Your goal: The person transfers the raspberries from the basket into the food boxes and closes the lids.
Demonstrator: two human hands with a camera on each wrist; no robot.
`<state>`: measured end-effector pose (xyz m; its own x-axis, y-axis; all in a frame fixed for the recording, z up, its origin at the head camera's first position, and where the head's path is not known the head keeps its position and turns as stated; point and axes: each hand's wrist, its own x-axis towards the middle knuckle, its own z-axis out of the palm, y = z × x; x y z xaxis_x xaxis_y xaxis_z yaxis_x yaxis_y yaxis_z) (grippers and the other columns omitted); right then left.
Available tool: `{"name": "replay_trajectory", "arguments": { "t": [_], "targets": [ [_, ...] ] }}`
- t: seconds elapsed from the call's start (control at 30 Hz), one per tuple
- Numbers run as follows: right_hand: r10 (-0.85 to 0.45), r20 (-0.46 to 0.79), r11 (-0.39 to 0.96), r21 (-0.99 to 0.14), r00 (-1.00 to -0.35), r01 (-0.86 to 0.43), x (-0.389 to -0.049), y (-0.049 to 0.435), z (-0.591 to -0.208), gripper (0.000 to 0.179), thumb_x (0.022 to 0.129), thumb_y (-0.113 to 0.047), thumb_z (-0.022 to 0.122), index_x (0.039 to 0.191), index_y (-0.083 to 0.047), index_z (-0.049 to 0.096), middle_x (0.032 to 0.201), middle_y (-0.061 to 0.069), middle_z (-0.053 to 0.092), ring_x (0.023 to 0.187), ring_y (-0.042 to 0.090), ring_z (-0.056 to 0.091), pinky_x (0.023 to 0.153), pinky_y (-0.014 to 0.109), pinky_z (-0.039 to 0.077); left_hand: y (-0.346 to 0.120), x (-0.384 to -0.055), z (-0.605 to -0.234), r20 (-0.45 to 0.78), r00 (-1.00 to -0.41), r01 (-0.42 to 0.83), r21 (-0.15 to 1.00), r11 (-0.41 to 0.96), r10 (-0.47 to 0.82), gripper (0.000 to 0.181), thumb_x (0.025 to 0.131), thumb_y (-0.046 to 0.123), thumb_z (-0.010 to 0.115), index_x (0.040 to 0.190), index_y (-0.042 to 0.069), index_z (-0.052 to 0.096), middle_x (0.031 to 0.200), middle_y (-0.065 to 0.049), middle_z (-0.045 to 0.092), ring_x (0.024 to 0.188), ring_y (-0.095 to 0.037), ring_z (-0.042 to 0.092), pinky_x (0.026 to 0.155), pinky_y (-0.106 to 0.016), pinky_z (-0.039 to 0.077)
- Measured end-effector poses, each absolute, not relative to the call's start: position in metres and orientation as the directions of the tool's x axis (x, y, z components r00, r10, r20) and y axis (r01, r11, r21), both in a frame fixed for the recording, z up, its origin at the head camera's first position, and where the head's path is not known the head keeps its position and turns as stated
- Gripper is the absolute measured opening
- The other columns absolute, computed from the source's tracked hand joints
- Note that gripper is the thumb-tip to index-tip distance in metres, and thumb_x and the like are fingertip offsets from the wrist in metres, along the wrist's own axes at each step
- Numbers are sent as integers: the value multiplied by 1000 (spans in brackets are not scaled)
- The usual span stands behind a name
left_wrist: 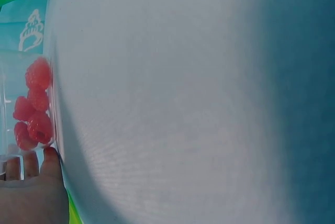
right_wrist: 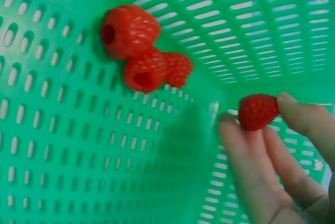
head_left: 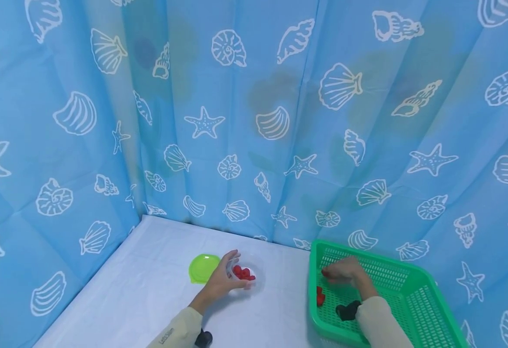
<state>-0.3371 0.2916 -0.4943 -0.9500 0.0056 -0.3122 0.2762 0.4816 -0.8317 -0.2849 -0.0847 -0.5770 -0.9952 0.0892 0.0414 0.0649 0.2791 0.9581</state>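
Note:
My left hand (head_left: 223, 281) grips a clear plastic container (head_left: 256, 267) from its left side, thumb and fingers spread around it. Several raspberries (left_wrist: 38, 106) lie at the bottom, seen through the wall in the left wrist view. Inside the green basket (head_left: 386, 261), my right hand (right_wrist: 285, 169) pinches one raspberry (right_wrist: 258, 112) between thumb and fingers, above the basket floor. Three more raspberries (right_wrist: 144, 51) sit clustered in the basket; in the head view these raspberries (head_left: 320, 296) are by the left wall, near the right hand.
A lime-green lid (head_left: 204, 268) lies on the white tabletop (head_left: 149, 270), left of the container. The basket's raised rim (head_left: 313, 285) stands between the two hands. A blue shell-patterned curtain (head_left: 245, 145) hangs behind the table and along its left side.

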Motion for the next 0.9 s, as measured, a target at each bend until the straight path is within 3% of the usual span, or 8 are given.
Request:
{"name": "replay_trajectory", "arguments": {
  "t": [0.13, 0.3, 0.6, 0.8, 0.9],
  "targets": [
    [-44, -228, 380, -904, -973, 194, -339, 292, -483, 38, 91, -5, 66, 119, 18, 56, 104, 23, 68, 97, 34, 68, 86, 44, 55, -85, -285, -576, 52, -995, 75, 955, 287, 87, 107, 65, 38, 90, 151, 25, 28, 149, -1, 40, 136, -32, 37, 92, -47, 52],
    [-53, -108, 378, -922, -993, 80, -338, 284, -462, 41, 92, -13, 68, 123, 12, 58, 113, 22, 66, 106, 35, 65, 93, 48, 51, -85, -284, -578, 61, -995, 83, 952, 295, 82, 105, 66, 36, 90, 151, 24, 29, 149, -2, 41, 135, -34, 38, 91, -47, 53],
    [-111, 118, 472, -868, -987, -157, -337, 250, -427, 39, 89, -35, 72, 118, -10, 70, 115, 9, 68, 107, 25, 63, 95, 49, 49, -84, -286, -577, 41, -997, 60, 955, 291, 71, 105, 66, 34, 91, 151, 24, 30, 149, -3, 41, 135, -34, 38, 92, -48, 52],
    [-149, 231, 415, -868, -961, -273, -338, 213, -408, 41, 87, -31, 75, 118, -5, 70, 111, 11, 70, 100, 22, 67, 87, 36, 55, -83, -285, -575, 37, -997, 54, 955, 291, 64, 105, 66, 32, 91, 151, 25, 30, 148, -1, 42, 135, -33, 38, 92, -48, 52],
    [-170, 265, 386, -868, -949, -312, -335, 193, -403, 38, 87, -28, 75, 116, -4, 70, 111, 12, 70, 101, 25, 67, 87, 36, 55, -83, -284, -575, 39, -997, 57, 955, 292, 67, 104, 66, 32, 91, 151, 25, 30, 148, -1, 41, 135, -33, 38, 92, -47, 52]
  ]
}}
